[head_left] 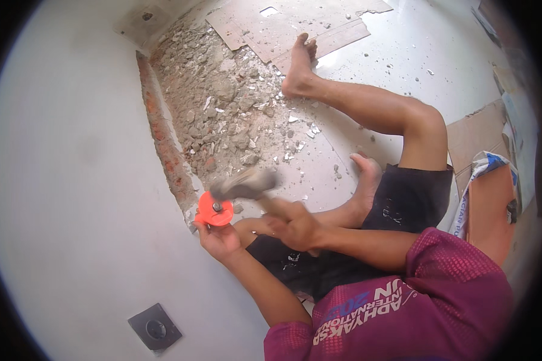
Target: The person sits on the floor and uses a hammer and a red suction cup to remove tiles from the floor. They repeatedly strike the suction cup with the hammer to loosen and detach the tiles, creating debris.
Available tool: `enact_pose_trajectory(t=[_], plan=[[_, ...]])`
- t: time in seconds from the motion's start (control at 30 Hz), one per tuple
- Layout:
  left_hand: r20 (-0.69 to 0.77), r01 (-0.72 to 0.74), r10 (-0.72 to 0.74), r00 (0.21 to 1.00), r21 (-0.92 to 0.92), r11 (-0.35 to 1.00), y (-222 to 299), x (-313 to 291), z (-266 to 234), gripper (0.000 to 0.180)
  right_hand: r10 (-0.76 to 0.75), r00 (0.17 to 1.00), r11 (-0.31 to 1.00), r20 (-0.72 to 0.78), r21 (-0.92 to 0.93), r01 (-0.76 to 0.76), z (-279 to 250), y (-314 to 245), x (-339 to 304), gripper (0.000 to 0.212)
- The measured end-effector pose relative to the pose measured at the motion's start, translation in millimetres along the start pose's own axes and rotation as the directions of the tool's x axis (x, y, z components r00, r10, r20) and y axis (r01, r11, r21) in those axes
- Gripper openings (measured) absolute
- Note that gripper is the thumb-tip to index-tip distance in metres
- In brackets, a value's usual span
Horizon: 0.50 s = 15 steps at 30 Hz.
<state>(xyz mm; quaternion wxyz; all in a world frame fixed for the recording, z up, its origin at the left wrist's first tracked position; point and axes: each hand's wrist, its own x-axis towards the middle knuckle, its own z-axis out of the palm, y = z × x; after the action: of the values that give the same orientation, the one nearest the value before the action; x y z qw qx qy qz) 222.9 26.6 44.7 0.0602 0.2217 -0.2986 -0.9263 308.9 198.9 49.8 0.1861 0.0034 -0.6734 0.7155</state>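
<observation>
Pale floor — heaped grey rubble, scattered white chips, a flat cardboard sheet.

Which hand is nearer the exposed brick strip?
The left hand, holding the orange guard near the brick strip; the right hand, gripping the hammer, is farther right.

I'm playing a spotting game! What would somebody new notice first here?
Probably the bright orange round disc with a metal knob in its middle, at the left hand beside the white wall. Right next to it is a blurred, grey-headed hammer in the right hand. Then perhaps the grey, crumbly rubble spread along the wall's reddish, rough strip.
</observation>
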Motion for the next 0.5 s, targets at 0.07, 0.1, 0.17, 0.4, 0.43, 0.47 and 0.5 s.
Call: enact_pose_trajectory(t=[0.07,0.1,0.17,0.4,0.43,0.47,0.5], plan=[[-0.105,0.007,-0.007,0.994,-0.007,1.0,2.4,4.4,-30.0,0.036,0.406,0.857,0.912,0.316,-0.201,-0.358,-9.0,0.7,-7.6,0.037],[-0.104,-0.028,0.027,0.994,-0.012,1.0,-1.5,6.5,-36.1,0.037,0.461,0.82,0.886,0.34,-0.128,-0.445,-24.8,-4.4,2.0,0.038],[-0.064,-0.039,0.039,0.997,0.001,0.999,-10.1,6.6,-32.4,0.037,0.403,0.908,0.913,0.115,0.015,-0.407,-45.8,-11.6,14.1,0.044],[-0.028,-0.091,0.094,0.995,0.079,0.993,24.0,-6.7,-45.1,0.037,0.3,0.862,0.709,-0.408,0.701,0.084,-82.4,-112.0,92.8,0.051],[-0.052,-0.098,0.103,0.993,0.084,0.992,24.9,-7.8,-43.6,0.037,0.301,0.859,0.609,-0.415,0.777,0.162,-66.2,-111.9,86.7,0.052],[-0.069,-0.097,0.104,0.992,0.088,0.991,23.2,-8.1,-39.3,0.037,0.285,0.874,0.608,-0.393,0.779,0.153,-45.5,-98.8,70.3,0.054],[0.011,-0.033,0.032,0.999,0.062,0.998,-1.0,0.8,-14.8,0.037,0.21,0.901,0.72,-0.379,0.683,0.119,-38.5,-68.7,45.6,0.05]])
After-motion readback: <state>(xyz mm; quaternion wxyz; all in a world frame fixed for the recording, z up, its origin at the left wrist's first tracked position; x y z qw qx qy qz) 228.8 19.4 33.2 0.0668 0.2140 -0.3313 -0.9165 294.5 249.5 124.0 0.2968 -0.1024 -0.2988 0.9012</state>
